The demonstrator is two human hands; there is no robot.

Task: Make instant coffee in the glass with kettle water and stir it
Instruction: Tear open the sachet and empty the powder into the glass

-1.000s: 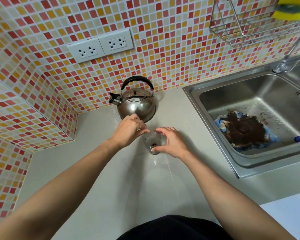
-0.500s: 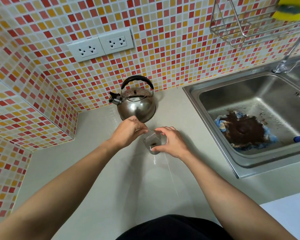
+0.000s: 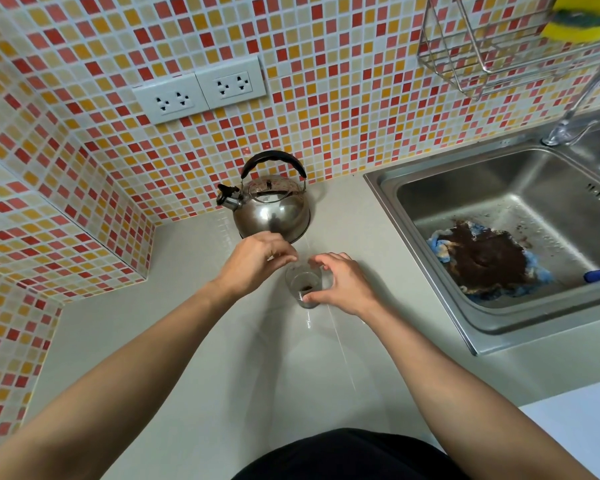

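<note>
Dosing coffee: right hand [image 3: 343,285] gripping glass [image 3: 303,284], left hand [image 3: 257,259] pinched above, contents unclear; next, probably lifting kettle [image 3: 272,209].

We find no legible text, brand, number or sign anywhere in the frame. The kettle [image 3: 272,206], at centre, carries a small mark on its lid, too blurred to read. The wall sockets [image 3: 201,90], upper left, bear no readable marking.
</note>
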